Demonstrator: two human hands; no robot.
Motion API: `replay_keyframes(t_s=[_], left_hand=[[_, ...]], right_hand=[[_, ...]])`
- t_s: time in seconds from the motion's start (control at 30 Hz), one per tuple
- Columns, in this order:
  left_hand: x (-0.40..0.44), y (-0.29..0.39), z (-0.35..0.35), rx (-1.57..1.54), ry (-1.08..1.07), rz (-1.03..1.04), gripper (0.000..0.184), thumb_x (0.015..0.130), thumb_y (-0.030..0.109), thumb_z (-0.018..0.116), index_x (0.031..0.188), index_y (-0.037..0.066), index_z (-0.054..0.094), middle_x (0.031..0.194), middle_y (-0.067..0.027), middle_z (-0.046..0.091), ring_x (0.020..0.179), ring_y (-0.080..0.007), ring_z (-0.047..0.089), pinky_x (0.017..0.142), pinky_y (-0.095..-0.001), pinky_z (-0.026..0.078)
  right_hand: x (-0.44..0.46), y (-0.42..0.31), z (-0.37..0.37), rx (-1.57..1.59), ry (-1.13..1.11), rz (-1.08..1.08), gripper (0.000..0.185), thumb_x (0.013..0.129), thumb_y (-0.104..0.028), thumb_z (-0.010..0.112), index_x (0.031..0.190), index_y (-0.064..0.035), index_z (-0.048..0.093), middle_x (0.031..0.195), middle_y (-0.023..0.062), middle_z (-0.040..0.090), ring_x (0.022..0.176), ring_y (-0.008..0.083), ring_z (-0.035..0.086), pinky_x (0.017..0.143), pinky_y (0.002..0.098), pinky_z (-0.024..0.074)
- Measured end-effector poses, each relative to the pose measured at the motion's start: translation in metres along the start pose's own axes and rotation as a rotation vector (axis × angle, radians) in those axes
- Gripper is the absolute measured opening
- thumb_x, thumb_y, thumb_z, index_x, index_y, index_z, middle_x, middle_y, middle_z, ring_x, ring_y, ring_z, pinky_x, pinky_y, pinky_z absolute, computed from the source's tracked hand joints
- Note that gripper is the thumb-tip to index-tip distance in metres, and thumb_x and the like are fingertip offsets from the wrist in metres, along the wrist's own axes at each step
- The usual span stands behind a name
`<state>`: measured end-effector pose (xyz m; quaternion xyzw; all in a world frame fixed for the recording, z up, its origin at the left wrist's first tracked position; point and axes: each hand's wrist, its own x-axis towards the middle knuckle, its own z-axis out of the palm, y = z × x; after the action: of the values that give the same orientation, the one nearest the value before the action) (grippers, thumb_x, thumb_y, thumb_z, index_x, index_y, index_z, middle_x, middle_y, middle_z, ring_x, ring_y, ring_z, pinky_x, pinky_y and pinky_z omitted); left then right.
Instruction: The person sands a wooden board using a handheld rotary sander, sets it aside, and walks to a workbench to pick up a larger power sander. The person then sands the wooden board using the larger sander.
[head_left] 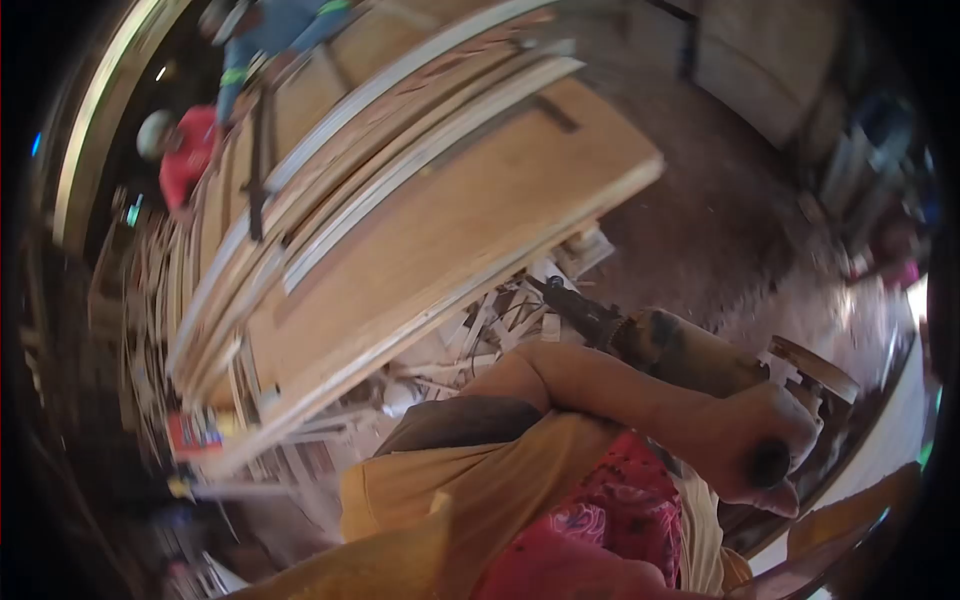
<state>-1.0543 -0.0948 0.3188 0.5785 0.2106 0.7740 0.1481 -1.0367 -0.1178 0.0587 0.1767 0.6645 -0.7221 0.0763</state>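
Note:
My left hand [765, 440] is at the lower right, at the end of a bent forearm that crosses in front of my body. Its fingers are closed around a dark, round-ended handle on a power tool. The worn, yellowish-brown tool body [690, 350] lies just beyond the forearm, with a round disc [815, 370] at its right end. A dark cord end [565, 300] trails from the tool toward the boards. No fingers of my right hand can be made out. An orange-yellow garment and a red patterned cloth [610, 500] cover my body.
A wide wooden panel [450, 230] and long stacked boards [350, 130] slant across the left and centre. Wood offcuts [500, 320] lie beneath the panel edge. Two people, one in red [185, 160], one in blue [275, 30], are at the upper left. Brown floor [710, 220] shows beyond.

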Motion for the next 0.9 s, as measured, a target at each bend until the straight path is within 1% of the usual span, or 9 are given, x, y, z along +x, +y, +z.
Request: replay_keyframes(t_s=[0.07, 0.13, 0.2, 0.27, 0.37, 0.57, 0.6, 0.67, 0.9], left_hand=[[0.0, 0.01, -0.017, 0.136, 0.034, 0.005, 0.046, 0.082, 0.028, 0.092, 0.075, 0.009, 0.051, 0.065, -0.005, 0.056, 0.057, -0.031, 0.056, 0.053, -0.0436, 0.038], [0.004, 0.02, -0.034, 0.204, 0.118, 0.024, 0.05, 0.075, 0.03, 0.096, 0.073, 0.009, 0.051, 0.063, -0.0074, 0.054, 0.056, -0.034, 0.055, 0.053, -0.045, 0.039], [0.002, 0.024, -0.056, 0.305, 0.158, 0.055, 0.052, 0.071, 0.031, 0.097, 0.072, 0.009, 0.051, 0.062, -0.0087, 0.053, 0.056, -0.0359, 0.056, 0.053, -0.0458, 0.04], [0.004, 0.029, -0.073, 0.442, 0.159, 0.086, 0.051, 0.072, 0.032, 0.097, 0.073, 0.009, 0.051, 0.062, -0.0087, 0.053, 0.057, -0.0366, 0.057, 0.053, -0.046, 0.041], [0.005, 0.032, -0.087, 0.507, 0.191, 0.041, 0.051, 0.072, 0.033, 0.096, 0.073, 0.008, 0.051, 0.063, -0.0089, 0.052, 0.058, -0.0377, 0.057, 0.053, -0.0462, 0.041], [0.004, 0.01, -0.09, 0.454, 0.165, 0.005, 0.051, 0.074, 0.035, 0.095, 0.073, 0.008, 0.052, 0.064, -0.0098, 0.053, 0.059, -0.0383, 0.058, 0.053, -0.0463, 0.042], [0.006, 0.005, -0.09, 0.43, 0.161, 0.01, 0.05, 0.076, 0.033, 0.094, 0.073, 0.009, 0.051, 0.064, -0.0088, 0.053, 0.058, -0.0371, 0.057, 0.053, -0.046, 0.04], [0.009, -0.005, -0.089, 0.365, 0.157, 0.021, 0.048, 0.08, 0.029, 0.093, 0.074, 0.01, 0.049, 0.066, -0.0069, 0.052, 0.056, -0.0346, 0.055, 0.052, -0.0452, 0.038], [0.011, -0.056, -0.059, 0.174, 0.069, -0.065, 0.047, 0.081, 0.031, 0.092, 0.075, 0.011, 0.051, 0.066, -0.0066, 0.054, 0.057, -0.0332, 0.054, 0.053, -0.0445, 0.039]], right_hand=[[0.002, 0.001, -0.006, -0.009, -0.01, 0.022, 0.046, 0.086, -0.017, 0.081, 0.128, -0.0066, 0.067, 0.109, 0.0023, 0.071, 0.102, 0.0165, 0.063, 0.092, 0.0336, 0.0504], [0.008, -0.002, -0.01, -0.027, -0.03, 0.035, 0.047, 0.086, -0.017, 0.081, 0.129, -0.0066, 0.067, 0.11, 0.0023, 0.071, 0.102, 0.0166, 0.063, 0.092, 0.0337, 0.0504], [0.016, 0.004, -0.016, -0.038, -0.042, 0.048, 0.047, 0.085, -0.017, 0.081, 0.129, -0.0066, 0.067, 0.11, 0.0023, 0.071, 0.103, 0.0167, 0.063, 0.092, 0.0337, 0.0504], [0.023, 0.005, -0.021, -0.047, -0.047, 0.062, 0.047, 0.085, -0.017, 0.081, 0.129, -0.0066, 0.067, 0.11, 0.0024, 0.071, 0.103, 0.0168, 0.063, 0.092, 0.0338, 0.0503], [0.032, 0.004, -0.03, -0.057, -0.053, 0.079, 0.048, 0.085, -0.017, 0.081, 0.129, -0.0067, 0.067, 0.111, 0.0024, 0.071, 0.103, 0.017, 0.063, 0.093, 0.0339, 0.0503], [0.034, 0.006, -0.05, -0.058, -0.025, 0.099, 0.049, 0.085, -0.017, 0.082, 0.13, -0.0067, 0.067, 0.111, 0.0025, 0.071, 0.104, 0.0172, 0.063, 0.093, 0.0341, 0.0502], [0.032, 0.006, -0.054, -0.056, -0.009, 0.103, 0.049, 0.085, -0.017, 0.082, 0.13, -0.0067, 0.067, 0.112, 0.0025, 0.071, 0.104, 0.0173, 0.063, 0.094, 0.0341, 0.0502], [0.027, 0.009, -0.065, -0.045, 0.033, 0.113, 0.049, 0.084, -0.017, 0.082, 0.13, -0.0067, 0.067, 0.112, 0.0025, 0.071, 0.104, 0.0174, 0.064, 0.094, 0.0342, 0.0502], [-0.015, 0.032, -0.125, -0.016, 0.243, 0.12, 0.051, 0.084, -0.017, 0.082, 0.131, -0.0067, 0.067, 0.113, 0.0026, 0.071, 0.105, 0.0177, 0.064, 0.095, 0.0344, 0.0501]])
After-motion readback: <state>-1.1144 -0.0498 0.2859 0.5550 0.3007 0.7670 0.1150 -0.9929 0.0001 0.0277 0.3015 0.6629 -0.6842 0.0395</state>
